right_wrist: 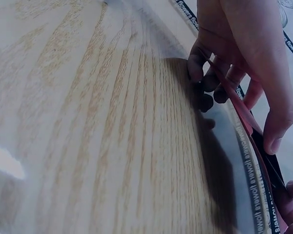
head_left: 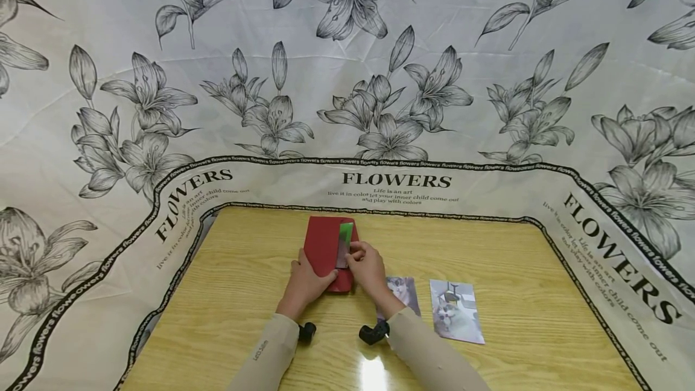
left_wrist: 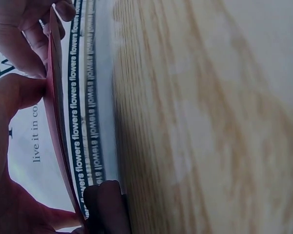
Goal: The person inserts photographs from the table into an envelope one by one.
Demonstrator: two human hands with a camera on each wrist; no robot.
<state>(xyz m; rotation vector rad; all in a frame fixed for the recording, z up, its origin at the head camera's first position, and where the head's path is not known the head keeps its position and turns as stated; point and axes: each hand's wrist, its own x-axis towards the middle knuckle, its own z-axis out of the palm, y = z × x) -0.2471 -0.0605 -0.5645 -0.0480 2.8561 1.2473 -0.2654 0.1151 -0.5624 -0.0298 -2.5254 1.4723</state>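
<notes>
A red envelope (head_left: 322, 252) is held a little above the table, its flap at the near end. My left hand (head_left: 308, 284) grips its left and near side, with the thumb on top. A narrow photo card (head_left: 344, 245), green at the top and greyish below, lies upright along the envelope's right side. My right hand (head_left: 368, 265) pinches the card's right edge near the envelope's opening. In the right wrist view, the right thumb presses the dark card edge from above and other fingers curl under the red paper (right_wrist: 244, 114).
Two cat photos lie right of the hands: one photo (head_left: 404, 294) partly behind the right wrist, another photo (head_left: 456, 312) farther right. The wooden table (head_left: 250, 258) is bordered by a flower-printed cloth (head_left: 293, 186). Black wrist cameras (head_left: 374, 333) hang under both wrists.
</notes>
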